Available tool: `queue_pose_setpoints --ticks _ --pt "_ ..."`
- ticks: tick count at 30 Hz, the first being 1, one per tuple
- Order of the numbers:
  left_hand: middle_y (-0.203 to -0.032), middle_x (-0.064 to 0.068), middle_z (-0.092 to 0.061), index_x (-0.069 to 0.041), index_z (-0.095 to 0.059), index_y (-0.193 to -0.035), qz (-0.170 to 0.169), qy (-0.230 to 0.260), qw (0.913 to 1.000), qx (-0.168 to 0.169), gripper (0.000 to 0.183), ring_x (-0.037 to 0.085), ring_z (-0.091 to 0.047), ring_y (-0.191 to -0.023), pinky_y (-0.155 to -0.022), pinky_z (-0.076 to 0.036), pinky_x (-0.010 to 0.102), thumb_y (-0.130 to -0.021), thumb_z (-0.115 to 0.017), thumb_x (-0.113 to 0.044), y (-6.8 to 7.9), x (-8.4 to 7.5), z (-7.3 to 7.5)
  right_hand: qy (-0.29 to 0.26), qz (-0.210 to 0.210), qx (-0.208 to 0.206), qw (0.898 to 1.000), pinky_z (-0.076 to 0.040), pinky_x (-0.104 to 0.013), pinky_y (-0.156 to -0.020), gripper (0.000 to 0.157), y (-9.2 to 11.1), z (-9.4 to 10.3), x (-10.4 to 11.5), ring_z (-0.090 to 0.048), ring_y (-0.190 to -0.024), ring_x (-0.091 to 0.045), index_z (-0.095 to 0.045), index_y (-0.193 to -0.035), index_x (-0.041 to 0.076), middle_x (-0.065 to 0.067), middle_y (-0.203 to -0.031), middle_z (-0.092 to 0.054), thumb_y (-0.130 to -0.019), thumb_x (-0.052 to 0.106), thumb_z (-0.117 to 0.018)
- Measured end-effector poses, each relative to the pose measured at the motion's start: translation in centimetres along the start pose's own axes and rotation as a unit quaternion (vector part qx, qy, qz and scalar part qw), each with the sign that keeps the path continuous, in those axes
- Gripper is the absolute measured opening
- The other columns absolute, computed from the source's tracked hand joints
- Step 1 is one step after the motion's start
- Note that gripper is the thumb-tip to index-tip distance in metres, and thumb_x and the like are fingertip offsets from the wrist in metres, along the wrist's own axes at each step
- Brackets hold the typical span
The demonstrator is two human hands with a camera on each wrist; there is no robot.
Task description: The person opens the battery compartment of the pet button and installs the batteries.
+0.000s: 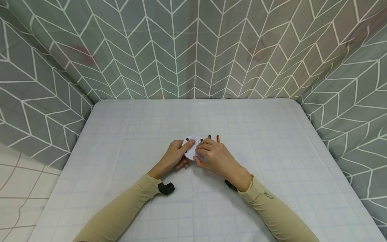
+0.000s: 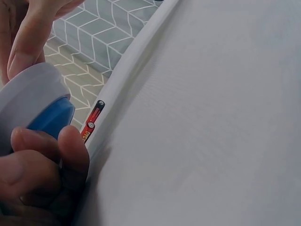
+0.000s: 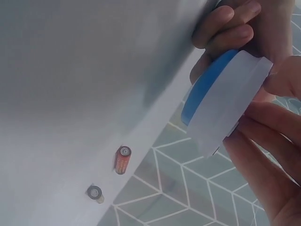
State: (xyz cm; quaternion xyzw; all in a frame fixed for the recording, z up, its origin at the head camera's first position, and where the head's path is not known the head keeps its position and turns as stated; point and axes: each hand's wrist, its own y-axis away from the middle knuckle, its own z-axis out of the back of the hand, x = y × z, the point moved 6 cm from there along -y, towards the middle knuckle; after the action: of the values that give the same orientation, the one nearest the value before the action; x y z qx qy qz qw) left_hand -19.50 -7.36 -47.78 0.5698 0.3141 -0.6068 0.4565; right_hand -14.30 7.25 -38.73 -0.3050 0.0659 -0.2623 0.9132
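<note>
A round device [image 1: 189, 154] with a white casing has a ring of small holes and several dark round spots on the face turned up. Its other side is blue, as the right wrist view shows on the device [image 3: 230, 94]. My left hand [image 1: 174, 155] grips it at the left, thumb on the white face and fingers underneath. Bent fingers of my right hand [image 1: 216, 157] are on the white face and edge at the right, covering part of it. Just beyond the hands, two batteries lie on the table: a red one [image 1: 218, 138] and a dark-ended one [image 1: 209, 136].
A white cloth with a faint grid covers the table [image 1: 145, 127]. Grey patterned curtains [image 1: 187, 50] hang behind it and at both sides. Black wrist-worn devices [image 1: 166, 188] sit at both wrists. Pale floor tiles [image 1: 21, 188] show at the left.
</note>
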Motion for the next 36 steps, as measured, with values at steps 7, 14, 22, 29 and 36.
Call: queue_pose_setpoints --ticks 7,14,22,29,36 --pt "-0.049 0.010 -0.061 -0.002 -0.066 -0.084 0.001 -0.001 1.0000 0.002 0.058 0.009 -0.041 -0.029 -0.030 -0.032 0.025 -0.108 -0.054 -0.054 0.0 0.0 0.2 -0.016 -0.004 0.004 1.000 -0.062 -0.029 -0.083 0.007 -0.2 -0.2 -0.4 -0.074 -0.094 -0.019 -0.078 -0.084 0.008 -0.003 -0.092 -0.079 -0.081 0.008 -0.085" --pt "-0.049 0.011 -0.060 -0.002 -0.067 -0.085 -0.003 0.001 1.0000 0.001 0.057 0.009 -0.041 -0.029 -0.028 -0.031 0.026 -0.108 -0.054 -0.053 -0.1 -0.1 0.3 -0.055 -0.004 -0.020 0.998 -0.062 -0.027 -0.076 0.009 -0.3 0.0 -0.6 -0.072 -0.087 -0.016 -0.077 -0.082 0.008 -0.002 -0.087 -0.077 -0.077 0.001 -0.081" --pt "-0.050 0.011 -0.062 0.000 -0.067 -0.088 0.002 0.001 1.0000 -0.007 0.058 0.010 -0.042 -0.029 -0.029 -0.032 0.025 -0.108 -0.054 -0.053 0.1 0.1 0.0 -0.032 0.000 -0.023 0.999 -0.062 -0.029 -0.079 0.012 0.1 0.1 -0.3 -0.073 -0.091 -0.020 -0.074 -0.082 0.008 -0.002 -0.086 -0.075 -0.076 0.004 -0.084" --pt "-0.050 0.011 -0.062 -0.003 -0.065 -0.085 0.005 0.004 0.9999 -0.013 0.057 0.011 -0.043 -0.029 -0.029 -0.032 0.026 -0.108 -0.054 -0.054 0.1 0.2 -0.1 -0.046 -0.021 -0.004 0.999 -0.061 -0.029 -0.074 0.015 0.1 0.1 -0.5 -0.070 -0.091 -0.019 -0.075 -0.087 0.008 -0.002 -0.090 -0.073 -0.082 0.014 -0.088" --pt "-0.050 0.012 -0.062 -0.003 -0.066 -0.085 -0.006 0.003 0.9999 -0.011 0.058 0.011 -0.043 -0.029 -0.028 -0.031 0.026 -0.108 -0.053 -0.054 -0.2 0.1 -0.1 -0.076 -0.032 0.004 0.997 -0.060 -0.028 -0.073 0.015 0.0 0.2 -1.1 -0.070 -0.089 -0.015 -0.079 -0.091 0.010 0.000 -0.092 -0.074 -0.084 0.016 -0.090"
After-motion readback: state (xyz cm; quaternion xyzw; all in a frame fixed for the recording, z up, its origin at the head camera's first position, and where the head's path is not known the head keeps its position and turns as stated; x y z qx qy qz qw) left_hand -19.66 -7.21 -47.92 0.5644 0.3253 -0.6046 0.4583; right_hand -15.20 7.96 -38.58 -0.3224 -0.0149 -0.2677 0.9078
